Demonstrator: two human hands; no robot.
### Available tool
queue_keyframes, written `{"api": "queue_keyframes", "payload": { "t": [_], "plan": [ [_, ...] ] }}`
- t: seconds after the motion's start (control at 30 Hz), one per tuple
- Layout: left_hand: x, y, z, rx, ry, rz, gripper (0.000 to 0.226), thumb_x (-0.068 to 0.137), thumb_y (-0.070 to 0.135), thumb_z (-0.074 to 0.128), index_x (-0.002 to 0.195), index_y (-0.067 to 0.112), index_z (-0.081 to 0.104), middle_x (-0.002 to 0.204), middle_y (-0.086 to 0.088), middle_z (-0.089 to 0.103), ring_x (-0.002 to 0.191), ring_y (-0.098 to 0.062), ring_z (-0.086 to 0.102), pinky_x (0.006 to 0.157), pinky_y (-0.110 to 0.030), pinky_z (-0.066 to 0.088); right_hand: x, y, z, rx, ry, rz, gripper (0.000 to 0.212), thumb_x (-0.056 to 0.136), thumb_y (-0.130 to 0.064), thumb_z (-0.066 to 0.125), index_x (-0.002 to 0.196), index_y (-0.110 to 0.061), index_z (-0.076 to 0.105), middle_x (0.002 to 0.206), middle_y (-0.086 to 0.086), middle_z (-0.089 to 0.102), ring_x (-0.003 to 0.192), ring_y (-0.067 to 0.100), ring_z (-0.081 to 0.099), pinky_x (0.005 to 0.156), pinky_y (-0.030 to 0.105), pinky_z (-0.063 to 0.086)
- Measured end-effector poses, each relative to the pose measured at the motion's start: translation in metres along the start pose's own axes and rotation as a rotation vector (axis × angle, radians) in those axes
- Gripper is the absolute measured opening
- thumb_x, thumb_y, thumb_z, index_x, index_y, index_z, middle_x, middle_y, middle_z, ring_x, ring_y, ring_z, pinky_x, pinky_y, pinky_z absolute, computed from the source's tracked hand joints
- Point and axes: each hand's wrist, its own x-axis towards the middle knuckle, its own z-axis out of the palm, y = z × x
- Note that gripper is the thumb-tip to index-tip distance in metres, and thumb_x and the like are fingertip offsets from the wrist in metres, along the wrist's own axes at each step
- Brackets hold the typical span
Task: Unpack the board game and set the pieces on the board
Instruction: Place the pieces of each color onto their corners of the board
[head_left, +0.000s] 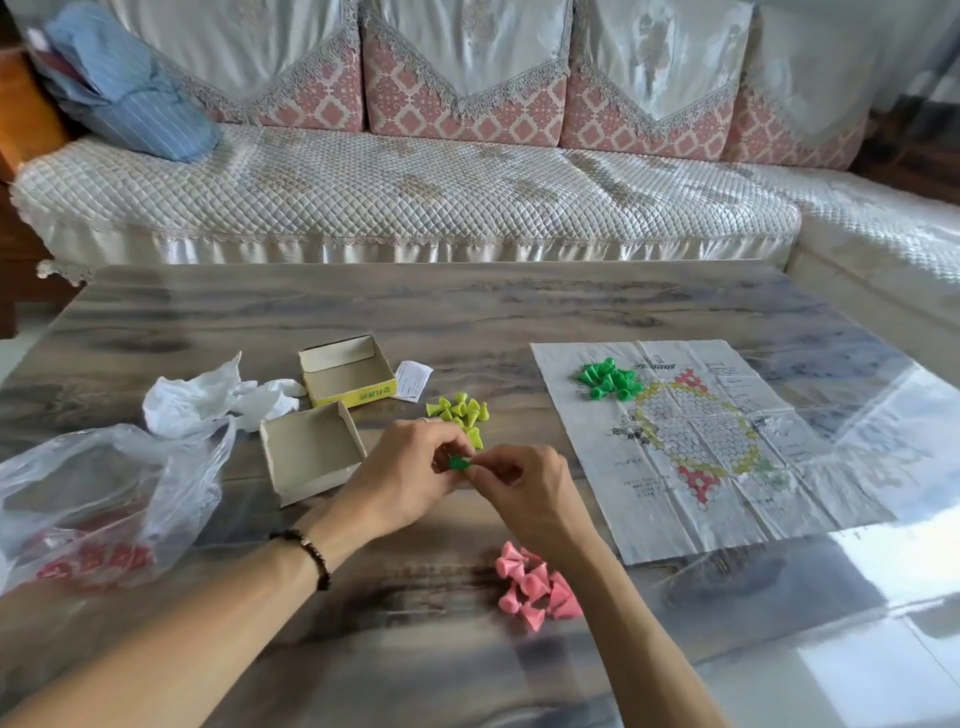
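The paper game board lies unfolded on the right of the table, with a heap of dark green pieces on its far left corner. Yellow-green pieces lie in a pile just beyond my hands. Pink pieces lie near my right forearm. My left hand and my right hand meet at the table's middle, and both pinch one dark green piece between their fingertips. The two open halves of the box, the yellow-sided tray and the grey tray, sit to the left.
A crumpled white bag and a clear plastic bag with red print lie at the left. A small paper slip rests beside the yellow tray. A sofa runs behind the table; the table's right side is glossy.
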Motion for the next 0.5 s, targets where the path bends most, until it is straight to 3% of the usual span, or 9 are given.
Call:
{"api": "queue_keyframes", "payload": {
  "t": [0.13, 0.27, 0.4, 0.5],
  "plan": [
    [0.03, 0.01, 0.024, -0.065, -0.012, 0.024, 0.023, 0.075, 0.005, 0.078, 0.091, 0.019, 0.069, 0.079, 0.01, 0.067, 0.07, -0.006, 0.063, 0.066, -0.03, 0.053, 0.018, 0.016, -0.02, -0.021, 0.084, 0.024, 0.01, 0.08, -0.018, 0.07, 0.072, -0.02, 0.074, 0.052, -0.01, 0.057, 0.052, 0.0, 0.05, 0.051, 0.014, 0.035],
    [0.07, 0.022, 0.048, -0.072, -0.059, 0.024, 0.041, 0.076, 0.009, 0.078, 0.115, 0.016, 0.068, 0.097, 0.009, 0.067, 0.088, -0.002, 0.064, 0.08, -0.022, 0.054, 0.039, 0.04, -0.055, -0.128, 0.164, 0.078, 0.013, 0.081, -0.013, 0.066, 0.07, -0.015, 0.073, 0.054, -0.01, 0.059, 0.05, 0.002, 0.052, 0.049, 0.013, 0.037],
    [0.109, 0.024, 0.073, 0.214, -0.202, 0.073, 0.046, 0.083, 0.03, 0.071, 0.127, 0.02, 0.062, 0.126, 0.001, 0.063, 0.115, -0.019, 0.058, 0.095, -0.03, 0.044, 0.072, 0.08, -0.088, -0.323, 0.243, 0.196, 0.014, 0.08, -0.017, 0.062, 0.072, -0.009, 0.071, 0.064, 0.002, 0.068, 0.06, 0.019, 0.063, 0.059, 0.032, 0.054],
    [0.127, 0.022, 0.091, 0.372, -0.313, 0.097, 0.051, 0.09, 0.041, 0.063, 0.136, 0.021, 0.053, 0.141, 0.002, 0.051, 0.128, -0.018, 0.047, 0.101, -0.028, 0.034, 0.095, 0.107, -0.101, -0.415, 0.234, 0.246, 0.015, 0.077, -0.014, 0.059, 0.069, -0.007, 0.07, 0.06, 0.006, 0.067, 0.055, 0.023, 0.065, 0.054, 0.037, 0.056]
  ]
}}
